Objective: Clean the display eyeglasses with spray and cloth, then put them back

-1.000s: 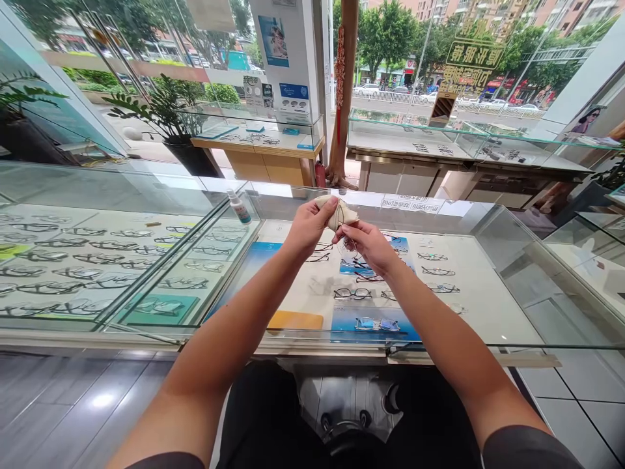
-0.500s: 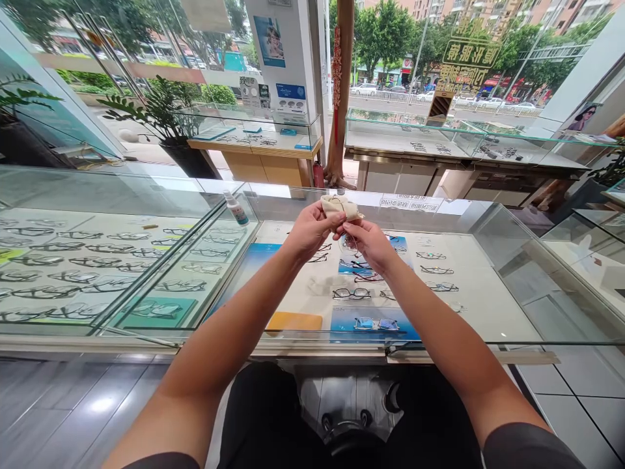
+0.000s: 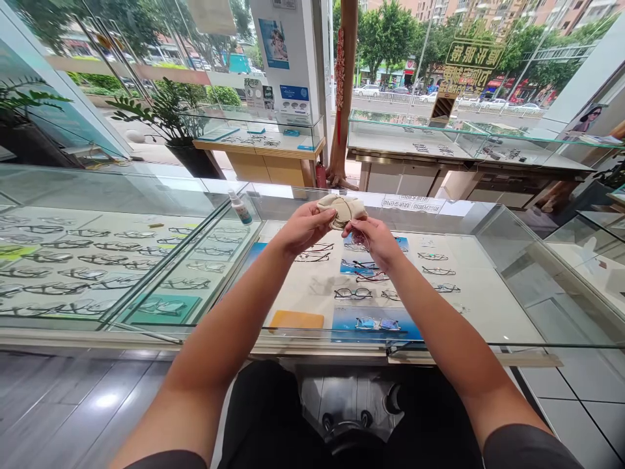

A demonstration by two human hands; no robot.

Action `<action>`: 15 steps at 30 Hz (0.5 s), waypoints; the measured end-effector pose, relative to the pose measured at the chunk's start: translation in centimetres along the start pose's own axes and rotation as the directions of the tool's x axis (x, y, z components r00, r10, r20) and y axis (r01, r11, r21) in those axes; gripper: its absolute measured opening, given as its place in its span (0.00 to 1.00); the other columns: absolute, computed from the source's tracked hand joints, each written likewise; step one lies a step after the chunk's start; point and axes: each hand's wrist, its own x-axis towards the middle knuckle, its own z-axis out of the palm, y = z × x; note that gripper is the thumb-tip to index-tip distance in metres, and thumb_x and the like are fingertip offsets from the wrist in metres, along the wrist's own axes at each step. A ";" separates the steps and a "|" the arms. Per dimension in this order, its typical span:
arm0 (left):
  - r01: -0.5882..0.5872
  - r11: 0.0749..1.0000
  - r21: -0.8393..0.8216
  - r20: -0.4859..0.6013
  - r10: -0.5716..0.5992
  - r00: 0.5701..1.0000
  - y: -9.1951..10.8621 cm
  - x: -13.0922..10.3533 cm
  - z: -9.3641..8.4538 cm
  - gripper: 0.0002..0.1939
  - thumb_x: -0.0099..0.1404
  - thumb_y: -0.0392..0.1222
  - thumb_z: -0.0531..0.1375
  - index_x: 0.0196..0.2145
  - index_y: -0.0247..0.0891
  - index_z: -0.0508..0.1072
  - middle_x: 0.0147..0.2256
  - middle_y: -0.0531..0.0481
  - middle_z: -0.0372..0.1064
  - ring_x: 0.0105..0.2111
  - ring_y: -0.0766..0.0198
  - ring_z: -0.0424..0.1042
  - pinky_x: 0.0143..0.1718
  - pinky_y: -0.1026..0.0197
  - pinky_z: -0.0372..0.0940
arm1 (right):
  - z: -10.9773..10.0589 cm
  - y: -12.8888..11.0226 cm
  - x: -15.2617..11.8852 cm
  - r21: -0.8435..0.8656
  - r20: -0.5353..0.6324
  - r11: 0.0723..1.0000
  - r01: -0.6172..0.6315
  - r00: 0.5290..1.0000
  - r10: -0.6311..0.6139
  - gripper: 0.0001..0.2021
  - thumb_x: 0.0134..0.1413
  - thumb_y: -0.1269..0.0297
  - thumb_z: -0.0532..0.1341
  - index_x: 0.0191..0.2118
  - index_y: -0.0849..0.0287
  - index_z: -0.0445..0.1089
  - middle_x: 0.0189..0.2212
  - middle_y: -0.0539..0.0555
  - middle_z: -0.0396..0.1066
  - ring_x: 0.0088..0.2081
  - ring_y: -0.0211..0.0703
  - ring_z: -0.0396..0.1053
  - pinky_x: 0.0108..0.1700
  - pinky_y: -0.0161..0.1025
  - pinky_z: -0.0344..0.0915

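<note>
My left hand (image 3: 307, 226) pinches a cream cloth (image 3: 346, 210) over the glass display counter (image 3: 288, 193). Thin-framed glasses (image 3: 360, 240) are at my right hand (image 3: 375, 240), whose fingers are closed on their thin frame beside the cloth's right edge. Part of a thin rim shows against the cloth. The two hands are close together, and the fingertips behind the cloth are hidden. Beneath the glass lie rows of spectacles (image 3: 353, 294) on white and blue surfaces.
A small spray bottle (image 3: 240, 208) stands on the counter, left of my hands. An orange case (image 3: 296, 320) lies near the counter's front edge. More glass showcases (image 3: 258, 140), a potted plant (image 3: 183, 146) and a wooden post (image 3: 344, 98) are beyond.
The cloth is spread wider and shows more of its surface. My left hand has shifted slightly left, my right hand slightly right. The whole view has shifted a little.
</note>
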 end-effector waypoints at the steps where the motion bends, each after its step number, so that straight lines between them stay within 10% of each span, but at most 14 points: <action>1: -0.002 1.000 -0.001 0.002 0.002 1.000 0.0 0.0 0.1 0.25 0.57 0.51 0.82 0.42 0.32 0.81 0.37 0.41 0.81 0.33 0.60 0.78 0.36 0.58 0.74 | 0.0 0.0 0.0 0.008 -0.010 1.000 -0.001 1.000 0.001 0.18 0.47 0.46 0.74 0.31 0.56 0.79 0.29 0.54 0.79 0.31 0.40 0.59 0.36 0.42 0.55; 9: -0.105 0.994 0.039 -0.236 0.111 0.965 -2.2 0.1 1.8 0.28 0.61 0.65 0.77 0.34 0.35 0.76 0.26 0.52 0.72 0.17 0.72 0.61 0.16 0.64 0.54 | 1.1 1.1 -0.1 -0.073 0.079 0.997 0.009 0.997 -0.003 0.20 0.46 0.43 0.76 0.30 0.55 0.77 0.31 0.54 0.81 0.30 0.39 0.58 0.36 0.42 0.56; 15: 0.001 0.996 -0.089 -0.178 -0.017 0.984 -1.9 0.5 1.0 0.26 0.68 0.63 0.73 0.37 0.33 0.78 0.29 0.46 0.76 0.24 0.65 0.70 0.23 0.61 0.66 | 0.2 0.9 0.1 -0.054 0.025 0.999 -0.007 1.000 0.008 0.20 0.49 0.43 0.75 0.34 0.56 0.80 0.31 0.55 0.81 0.32 0.40 0.60 0.36 0.42 0.56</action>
